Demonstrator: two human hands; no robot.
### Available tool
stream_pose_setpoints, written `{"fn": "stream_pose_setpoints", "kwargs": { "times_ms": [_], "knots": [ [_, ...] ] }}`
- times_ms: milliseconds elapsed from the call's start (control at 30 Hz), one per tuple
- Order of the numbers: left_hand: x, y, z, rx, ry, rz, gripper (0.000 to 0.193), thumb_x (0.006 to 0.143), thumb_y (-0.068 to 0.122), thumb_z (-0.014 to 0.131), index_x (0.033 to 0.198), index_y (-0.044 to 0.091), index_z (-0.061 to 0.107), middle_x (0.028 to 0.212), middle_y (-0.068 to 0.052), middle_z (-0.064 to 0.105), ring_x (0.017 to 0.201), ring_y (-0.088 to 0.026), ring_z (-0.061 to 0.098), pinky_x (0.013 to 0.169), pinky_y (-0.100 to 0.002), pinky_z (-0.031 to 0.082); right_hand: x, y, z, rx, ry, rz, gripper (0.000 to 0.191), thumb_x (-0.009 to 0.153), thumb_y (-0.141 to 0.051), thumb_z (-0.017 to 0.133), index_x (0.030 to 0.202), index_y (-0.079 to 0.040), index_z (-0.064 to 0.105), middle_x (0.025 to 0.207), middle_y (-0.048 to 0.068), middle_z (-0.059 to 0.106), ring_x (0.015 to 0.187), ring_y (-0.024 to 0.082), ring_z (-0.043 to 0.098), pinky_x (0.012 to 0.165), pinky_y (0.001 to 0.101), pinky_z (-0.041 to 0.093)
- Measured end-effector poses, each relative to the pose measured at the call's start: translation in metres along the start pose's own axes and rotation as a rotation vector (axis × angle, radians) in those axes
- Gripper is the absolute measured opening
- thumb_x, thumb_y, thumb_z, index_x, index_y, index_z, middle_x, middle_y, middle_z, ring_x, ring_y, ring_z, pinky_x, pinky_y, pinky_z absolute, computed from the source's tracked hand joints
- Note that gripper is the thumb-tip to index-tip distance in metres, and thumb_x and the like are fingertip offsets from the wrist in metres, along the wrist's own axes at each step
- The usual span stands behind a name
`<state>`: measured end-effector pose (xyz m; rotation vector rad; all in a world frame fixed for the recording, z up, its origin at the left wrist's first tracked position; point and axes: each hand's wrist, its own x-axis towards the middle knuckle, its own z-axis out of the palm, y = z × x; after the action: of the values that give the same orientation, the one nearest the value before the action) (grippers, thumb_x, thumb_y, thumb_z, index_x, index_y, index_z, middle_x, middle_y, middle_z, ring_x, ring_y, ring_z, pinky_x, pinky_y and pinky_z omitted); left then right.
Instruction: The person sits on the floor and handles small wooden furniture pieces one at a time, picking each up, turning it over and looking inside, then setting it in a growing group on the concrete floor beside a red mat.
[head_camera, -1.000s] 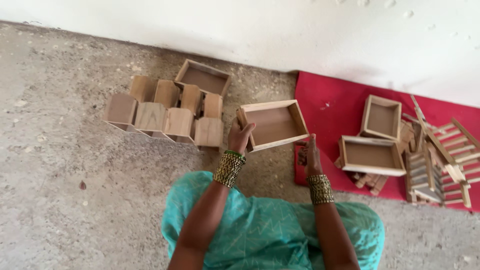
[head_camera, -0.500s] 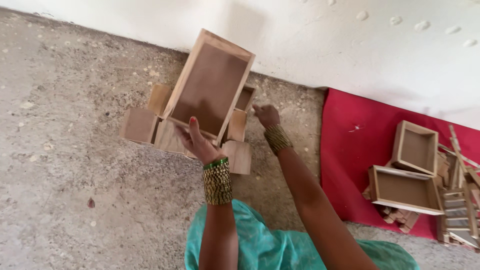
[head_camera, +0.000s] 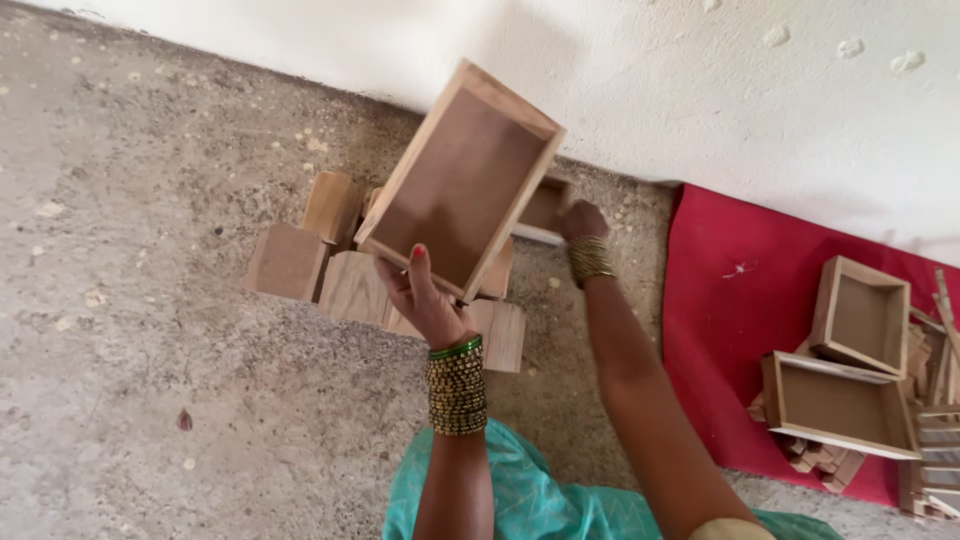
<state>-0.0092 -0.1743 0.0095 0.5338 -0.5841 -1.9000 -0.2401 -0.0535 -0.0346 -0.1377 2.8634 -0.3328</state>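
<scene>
Both hands are busy over the concrete floor (head_camera: 130, 330). Left hand (head_camera: 425, 300) grips the near edge of a shallow wooden tray (head_camera: 462, 180), thumb laid over the rim and fingers curled beneath, holding it tilted in the air with its open side toward the camera. Right hand (head_camera: 582, 220) reaches farther, its fingers closed on the rim of a second tray (head_camera: 545, 208) that lies on the floor by the white wall (head_camera: 700, 90), mostly hidden behind the lifted one.

Half a second ago the raised tray was in much the same tilt; a second ago it still lay on the floor with both hands at its near side, and the right hand has since gone out to the far tray.

Under the lifted tray sits a cluster of wooden blocks (head_camera: 330, 265). To the right, a red cloth (head_camera: 720, 330) carries two more trays (head_camera: 850, 360) and a heap of wooden slats (head_camera: 935, 440).
</scene>
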Motion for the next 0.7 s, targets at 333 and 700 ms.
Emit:
{"fn": "stream_pose_setpoints", "kwargs": {
  "times_ms": [333,700],
  "knots": [
    [0.000,-0.038,0.000,0.395,-0.386,-0.108,0.070,0.094,0.034,0.078,0.149,0.000,0.052,0.115,-0.010,0.066,0.096,-0.014,0.067,0.079,-0.031,0.062,-0.038,0.093,-0.111,1.011,-0.197,-0.444,0.070,0.103,-0.067,0.036,0.090,-0.012,0.079,0.056,0.000,0.056,0.038,0.006,0.044,0.031,0.0252,0.036],
    [-0.010,0.006,0.026,0.417,-0.129,0.082,0.091,0.095,0.058,0.064,0.164,0.017,0.021,0.158,-0.015,0.045,0.138,-0.028,0.054,0.107,-0.050,0.054,-0.031,0.103,-0.068,0.068,0.350,-0.152,0.050,0.109,-0.044,0.051,0.098,0.001,0.072,0.070,0.018,0.070,0.054,0.025,0.063,0.049,0.0416,0.053]
  ]
}}
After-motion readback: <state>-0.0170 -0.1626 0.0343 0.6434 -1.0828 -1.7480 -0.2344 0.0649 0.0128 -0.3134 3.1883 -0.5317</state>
